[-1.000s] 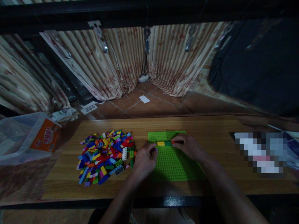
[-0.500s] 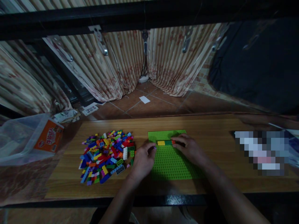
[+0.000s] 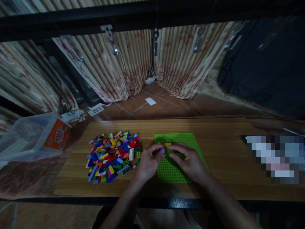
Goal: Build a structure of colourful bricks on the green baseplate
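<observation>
A small purple building brick [image 3: 162, 150] is pinched between the thumb and fingers of my left hand [image 3: 148, 162], over the left side of the green baseplate [image 3: 176, 173]. My right hand [image 3: 189, 159] hovers over the plate just across from it, thumb and fingers apart, with nothing visible between them. Behind the fingertips a yellow brick [image 3: 167, 144] sits on the plate. My right hand hides whatever is on the plate to the right of the yellow brick.
A heap of mixed bricks [image 3: 114, 156] lies on the wooden table [image 3: 224, 152], left of the baseplate. A clear plastic bin [image 3: 30, 133] with an orange label stands beyond the table's left edge. At the right is a blurred-out item [image 3: 274, 156].
My right hand has left the row of bricks on the plate and opened toward my left hand. The left hand has brought the purple brick inward, and the view has shifted slightly.
</observation>
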{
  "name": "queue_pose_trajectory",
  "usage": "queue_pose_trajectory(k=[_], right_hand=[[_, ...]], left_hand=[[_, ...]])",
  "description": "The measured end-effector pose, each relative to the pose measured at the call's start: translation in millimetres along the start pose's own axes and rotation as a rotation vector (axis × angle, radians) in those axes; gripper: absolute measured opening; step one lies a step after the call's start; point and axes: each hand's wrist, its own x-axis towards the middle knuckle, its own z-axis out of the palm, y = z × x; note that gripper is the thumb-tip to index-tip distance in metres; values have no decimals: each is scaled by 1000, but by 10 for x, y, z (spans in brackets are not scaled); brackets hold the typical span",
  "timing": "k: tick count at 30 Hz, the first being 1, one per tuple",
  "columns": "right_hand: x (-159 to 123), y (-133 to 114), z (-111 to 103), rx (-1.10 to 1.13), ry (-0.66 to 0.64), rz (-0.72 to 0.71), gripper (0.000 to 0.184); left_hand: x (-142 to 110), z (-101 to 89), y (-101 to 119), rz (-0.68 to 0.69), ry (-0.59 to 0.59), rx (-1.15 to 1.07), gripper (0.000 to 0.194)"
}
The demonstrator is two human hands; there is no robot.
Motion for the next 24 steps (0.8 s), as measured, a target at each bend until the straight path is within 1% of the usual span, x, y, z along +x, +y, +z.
queue_pose_trajectory(k=[2, 4, 7, 10, 13, 16, 18, 21, 24], right_hand=[[0, -14, 63, -24, -6, -13, 21], [2, -11, 112, -64, 3, -15, 20], [13, -8, 175, -106, -3, -23, 19], [35, -12, 212, -144, -11, -26, 19], [60, -15, 226, -184, 34, -12, 18], [59, -56, 289, -173, 49, -16, 17], [37, -121, 389, -148, 2, -41, 17], [-9, -253, 603, -136, -102, -110, 17], [-28, -358, 809, -168, -175, -187, 29]], left_hand=[[-2, -27, 25, 6, 1, -9, 25], [7, -97, 53, 39, 28, 15, 23], [30, -265, 89, 117, 85, 70, 19], [35, -435, 124, 161, 106, 89, 19], [14, -563, 181, 156, 141, 106, 19], [-11, -677, 256, 143, 222, 64, 19], [-23, -756, 298, 148, 283, 5, 20], [-43, -864, 330, 157, 337, -36, 20], [-60, -934, 320, 167, 327, -11, 19]])
